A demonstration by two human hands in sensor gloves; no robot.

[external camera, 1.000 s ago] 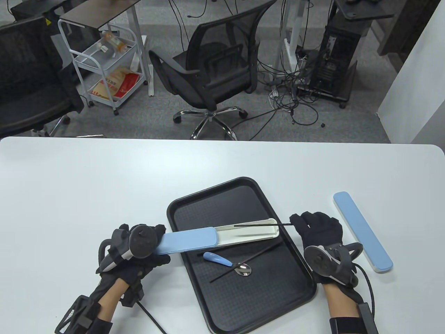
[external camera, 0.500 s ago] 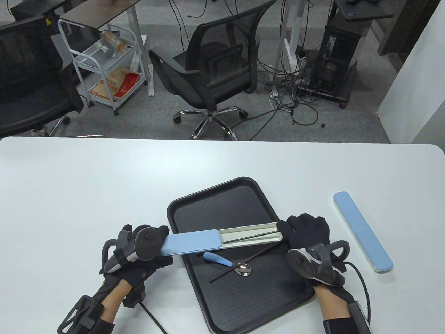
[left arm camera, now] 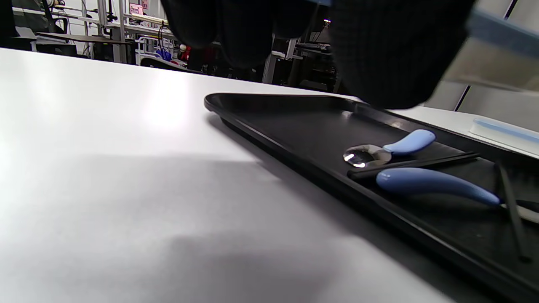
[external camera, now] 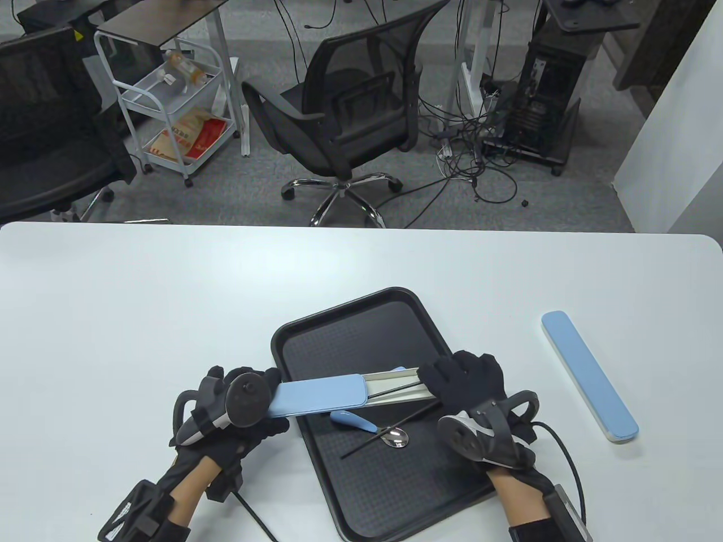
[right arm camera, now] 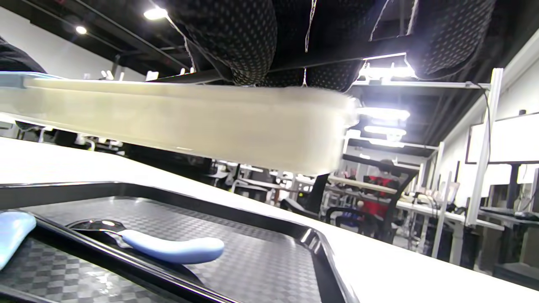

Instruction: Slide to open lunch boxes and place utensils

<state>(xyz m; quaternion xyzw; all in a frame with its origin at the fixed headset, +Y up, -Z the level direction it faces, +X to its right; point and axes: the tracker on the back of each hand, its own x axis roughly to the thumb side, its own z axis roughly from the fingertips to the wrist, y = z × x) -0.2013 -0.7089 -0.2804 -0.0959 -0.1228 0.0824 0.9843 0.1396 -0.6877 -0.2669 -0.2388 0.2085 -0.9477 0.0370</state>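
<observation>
A utensil box, blue lid over a white base, is held above the black tray. A black chopstick lies in the open part of the base. My left hand grips the lid's left end. My right hand grips the base's right end; the right wrist view shows the base under my fingers. On the tray lie a blue-handled spoon and a second chopstick. Another blue handle peeks out behind the box.
A second blue box lies shut on the white table, right of the tray. The table's far edge faces an office chair. In the left wrist view the tray rim runs close to my hand.
My right hand laid the chopstick in the base, took hold of the base's right end and moved left. The base has slid further under the lid, so less of it shows.
</observation>
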